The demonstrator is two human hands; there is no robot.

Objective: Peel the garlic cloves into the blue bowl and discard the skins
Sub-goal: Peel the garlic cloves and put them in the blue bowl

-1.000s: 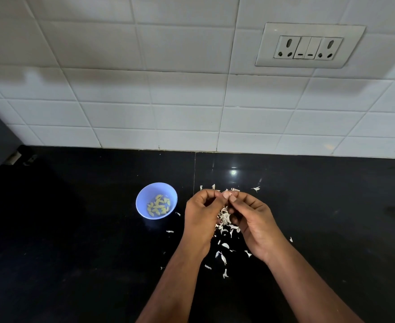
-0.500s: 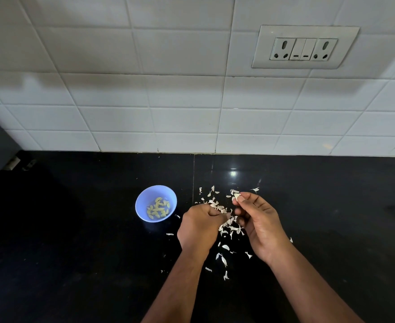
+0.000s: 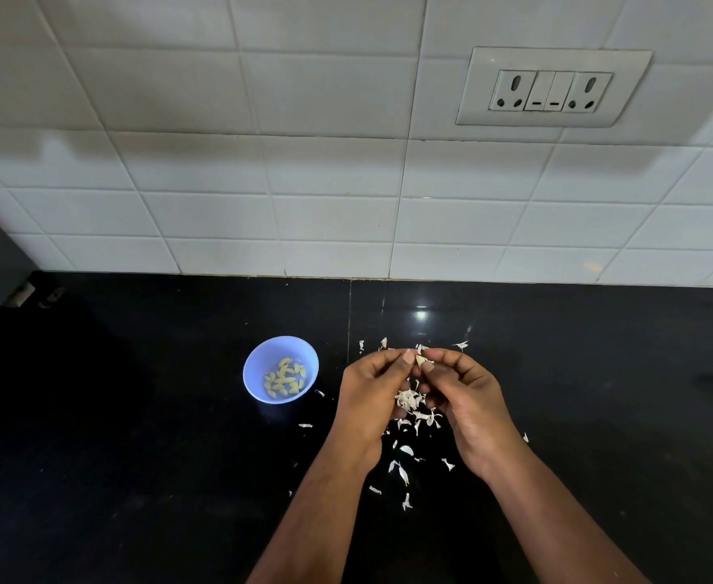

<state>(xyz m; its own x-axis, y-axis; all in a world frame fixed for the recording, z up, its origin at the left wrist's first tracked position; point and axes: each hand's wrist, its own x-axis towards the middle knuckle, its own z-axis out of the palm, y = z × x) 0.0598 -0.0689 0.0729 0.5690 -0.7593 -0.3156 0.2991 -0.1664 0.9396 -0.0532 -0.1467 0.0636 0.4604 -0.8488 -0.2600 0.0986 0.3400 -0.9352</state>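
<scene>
Above the skin pile [image 3: 409, 400], your left hand [image 3: 367, 398] and right hand [image 3: 468, 398] pinch one garlic clove [image 3: 420, 360] between fingertips (scraps drop there, likely on purpose). Blue bowl [image 3: 257, 392] sits just left, peeled cloves inside.

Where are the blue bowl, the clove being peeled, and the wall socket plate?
blue bowl [image 3: 250, 373]: head view, left inner wall.
garlic clove [image 3: 420, 360]: head view, exposed tip between both hands' fingertips.
socket plate [image 3: 553, 87]: head view, middle switches.
</scene>
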